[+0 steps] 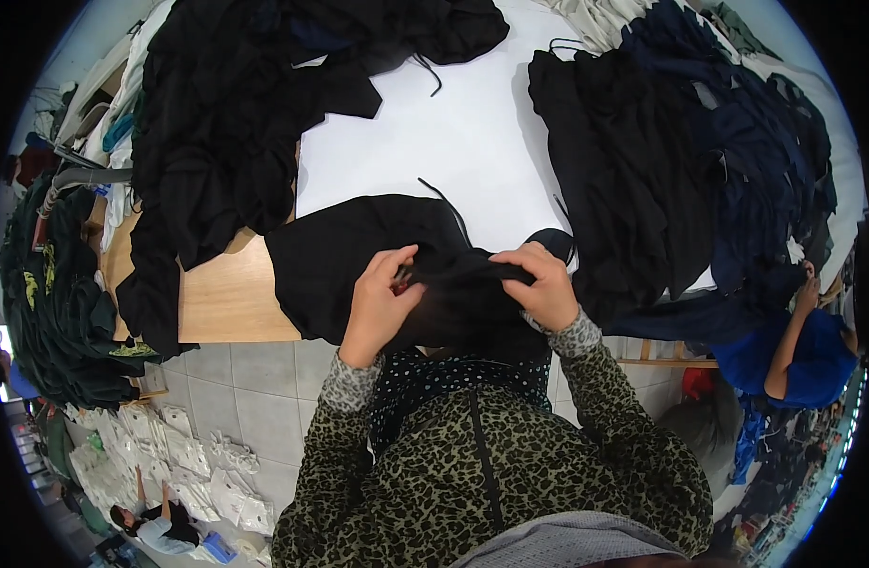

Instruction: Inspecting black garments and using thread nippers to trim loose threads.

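A black garment lies across the table's near edge in front of me, with a thin black cord trailing off its far side. My right hand pinches a gathered fold of its cloth between thumb and fingers. Over the left part of the same garment is my left hand, fingers curled, thumb and forefinger a little apart. Within its grasp shows a small reddish object with a metallic glint, mostly hidden by the fingers; its kind is unclear.
Black garments are heaped at the far left, and a black pile lies on the right beside navy garments. White sheeting covers the wooden tabletop partly. A person in blue works at the right; another sits lower left among white packets.
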A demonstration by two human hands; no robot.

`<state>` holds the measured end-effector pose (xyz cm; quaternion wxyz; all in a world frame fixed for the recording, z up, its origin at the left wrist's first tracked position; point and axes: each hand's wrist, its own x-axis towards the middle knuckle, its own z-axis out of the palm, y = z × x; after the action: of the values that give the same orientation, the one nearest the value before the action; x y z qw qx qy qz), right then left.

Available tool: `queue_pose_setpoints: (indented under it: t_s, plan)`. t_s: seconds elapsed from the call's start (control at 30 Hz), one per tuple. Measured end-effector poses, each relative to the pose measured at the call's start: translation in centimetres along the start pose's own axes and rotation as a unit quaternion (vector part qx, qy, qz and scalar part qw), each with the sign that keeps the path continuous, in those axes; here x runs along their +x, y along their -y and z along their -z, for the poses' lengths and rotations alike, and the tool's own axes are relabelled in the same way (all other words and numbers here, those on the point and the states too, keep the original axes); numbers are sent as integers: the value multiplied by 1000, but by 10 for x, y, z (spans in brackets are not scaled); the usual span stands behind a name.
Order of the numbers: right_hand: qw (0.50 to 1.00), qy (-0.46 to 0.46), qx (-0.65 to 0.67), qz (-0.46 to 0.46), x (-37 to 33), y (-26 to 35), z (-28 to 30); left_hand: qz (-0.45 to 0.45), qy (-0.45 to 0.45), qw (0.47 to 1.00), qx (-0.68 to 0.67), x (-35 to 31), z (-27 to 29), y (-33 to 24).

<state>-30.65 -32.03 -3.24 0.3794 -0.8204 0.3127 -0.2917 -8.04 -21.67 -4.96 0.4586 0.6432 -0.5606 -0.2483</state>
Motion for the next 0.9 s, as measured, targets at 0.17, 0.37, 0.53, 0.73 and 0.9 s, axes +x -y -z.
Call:
queue_pose_setpoints:
  t_s: [0.17,0.37,0.53,0.73,0.9]
  plan:
    - [969,-129,-119,175,0,29,-16,16,84,994,-72,3,-2,-46]
    - [921,71,379,-51,3,24,-11,9,-119,981,-151,-1,4,-35]
    - [983,148,105,13,10,4,-20,-47,-143,971,-187,7,12,-39]
    - [990,117,79,9,27,8,-12,-79,-195,956,-206,13,21,-40]
    - [963,164,194,-93,35,30,44,67,-154,965,-201,10,32,-26]
